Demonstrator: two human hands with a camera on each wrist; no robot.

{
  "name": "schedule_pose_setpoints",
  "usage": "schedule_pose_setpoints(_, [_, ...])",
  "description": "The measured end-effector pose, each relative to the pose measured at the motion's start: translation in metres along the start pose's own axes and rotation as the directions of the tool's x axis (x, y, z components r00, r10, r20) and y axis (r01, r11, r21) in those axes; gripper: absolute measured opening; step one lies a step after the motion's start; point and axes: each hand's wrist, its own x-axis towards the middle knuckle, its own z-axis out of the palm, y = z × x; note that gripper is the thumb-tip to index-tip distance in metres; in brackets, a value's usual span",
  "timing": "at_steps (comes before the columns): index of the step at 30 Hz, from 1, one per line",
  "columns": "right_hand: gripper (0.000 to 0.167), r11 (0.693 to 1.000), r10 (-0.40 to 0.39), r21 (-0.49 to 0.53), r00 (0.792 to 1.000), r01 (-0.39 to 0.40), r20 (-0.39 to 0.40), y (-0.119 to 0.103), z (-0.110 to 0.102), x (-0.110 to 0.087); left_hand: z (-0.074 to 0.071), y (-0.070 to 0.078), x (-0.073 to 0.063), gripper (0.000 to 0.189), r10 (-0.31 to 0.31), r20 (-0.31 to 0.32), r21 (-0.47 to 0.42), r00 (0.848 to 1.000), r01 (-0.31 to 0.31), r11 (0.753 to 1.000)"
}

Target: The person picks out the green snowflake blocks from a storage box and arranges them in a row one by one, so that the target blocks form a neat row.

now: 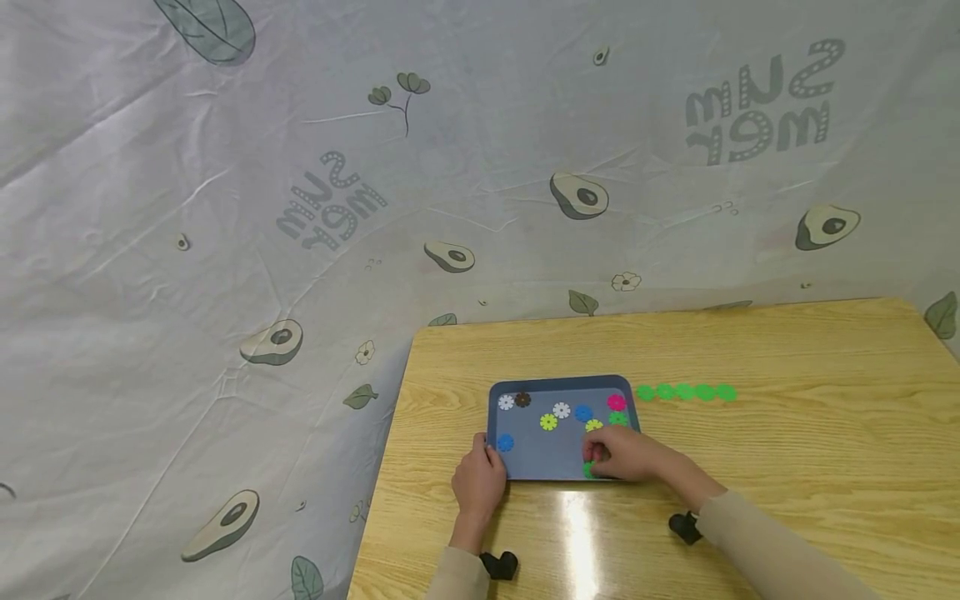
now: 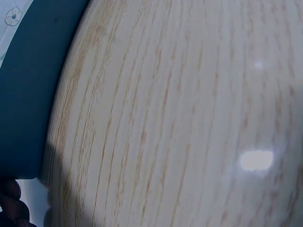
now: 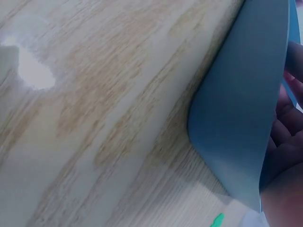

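A blue-grey tray (image 1: 558,384) lies on the wooden table with several flower-shaped plastic discs in it. My left hand (image 1: 478,479) grips the tray at its front left corner; in the left wrist view only some curled fingers (image 2: 14,208) show below the tray wall. Inside the tray, near its front right, my right hand (image 1: 633,454) pinches a green disc (image 1: 588,470), partly covered by the fingers. The tray wall hides those fingertips in the right wrist view. Around the hand are another green disc (image 1: 618,418), a yellow disc (image 1: 593,426) and a pink disc (image 1: 617,402).
To the right of the tray, a row of several green discs (image 1: 685,391) lies on the table (image 1: 810,433). Elsewhere in the tray are white, brown, blue (image 1: 506,442) and yellow discs. A printed cloth (image 1: 510,150) hangs behind the table.
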Motion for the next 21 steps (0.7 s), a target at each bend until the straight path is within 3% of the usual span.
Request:
schedule_pose_setpoints(11, [0.012,0.992,0.052,0.121,0.993,-0.039,-0.108,0.008,-0.023,-0.007,0.001,-0.001,0.0,0.02,0.007,-0.011,0.001,1.0,-0.007,1.0])
schedule_pose_setpoints(21, [0.018,0.984,0.134,0.143,0.973,-0.108,-0.186,0.019,-0.053,-0.025,0.003,-0.003,0.0,0.02,0.0,-0.003,0.0,1.0,0.0,1.0])
